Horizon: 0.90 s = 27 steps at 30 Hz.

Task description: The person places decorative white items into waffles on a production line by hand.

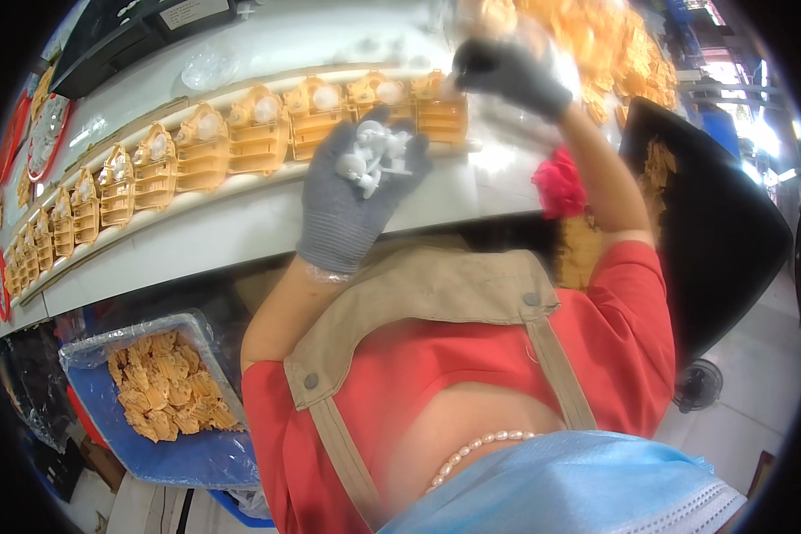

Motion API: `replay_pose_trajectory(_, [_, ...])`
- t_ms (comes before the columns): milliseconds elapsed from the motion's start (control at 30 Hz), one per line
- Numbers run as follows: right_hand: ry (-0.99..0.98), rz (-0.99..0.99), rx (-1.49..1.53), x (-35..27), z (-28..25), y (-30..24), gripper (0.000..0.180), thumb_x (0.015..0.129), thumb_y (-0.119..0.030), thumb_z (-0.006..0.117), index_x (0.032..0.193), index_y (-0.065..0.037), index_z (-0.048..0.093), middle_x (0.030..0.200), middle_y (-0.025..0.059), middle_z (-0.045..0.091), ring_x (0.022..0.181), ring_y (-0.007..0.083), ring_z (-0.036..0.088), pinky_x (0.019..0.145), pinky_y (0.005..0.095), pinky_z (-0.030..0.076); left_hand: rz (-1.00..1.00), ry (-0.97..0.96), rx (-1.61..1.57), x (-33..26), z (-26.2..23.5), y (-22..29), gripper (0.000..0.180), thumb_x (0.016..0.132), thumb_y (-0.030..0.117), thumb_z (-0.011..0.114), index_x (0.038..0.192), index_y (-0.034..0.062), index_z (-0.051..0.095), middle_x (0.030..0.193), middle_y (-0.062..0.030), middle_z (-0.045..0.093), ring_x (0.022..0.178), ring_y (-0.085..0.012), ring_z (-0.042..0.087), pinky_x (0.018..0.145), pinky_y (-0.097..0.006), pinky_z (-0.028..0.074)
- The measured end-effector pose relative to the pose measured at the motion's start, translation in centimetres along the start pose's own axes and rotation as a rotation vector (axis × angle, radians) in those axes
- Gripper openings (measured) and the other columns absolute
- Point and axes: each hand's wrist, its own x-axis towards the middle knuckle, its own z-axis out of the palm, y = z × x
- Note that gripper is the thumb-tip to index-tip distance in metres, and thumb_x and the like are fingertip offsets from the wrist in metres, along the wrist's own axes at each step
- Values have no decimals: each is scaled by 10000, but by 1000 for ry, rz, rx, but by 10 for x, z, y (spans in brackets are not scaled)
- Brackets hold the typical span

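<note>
My left hand (351, 196), in a grey glove, is turned palm up with its fingers cupped round several small white plastic parts (378, 156). It lies just in front of a long row of orange plastic shells, close to a shell (316, 116) with a white round piece in it. Beyond the right end of the row is my right hand (512, 76), also gloved in grey. Motion blurs its fingers, and whether it holds anything cannot be made out. The nearest thing to it is the last orange shell (440, 111) of the row.
A big heap of orange shells (632, 53) lies at the far right. A black bin (712, 222) stands to the right, a blue lined crate (142, 454) of orange pieces at lower left. Black trays (125, 53) and a clear plastic bag (209, 67) lie at the back left.
</note>
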Motion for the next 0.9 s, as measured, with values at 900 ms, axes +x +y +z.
replay_pose_trajectory(900, [-189, 103, -279, 58, 35, -46, 141, 723, -174, 658, 722, -44, 603, 695, 85, 593, 665, 182, 538, 666, 309, 447, 48, -38, -45, -22, -21, 58, 443, 845, 269, 620, 1171, -6, 500, 1131, -224, 510, 1068, -377, 512, 960, -501, 424])
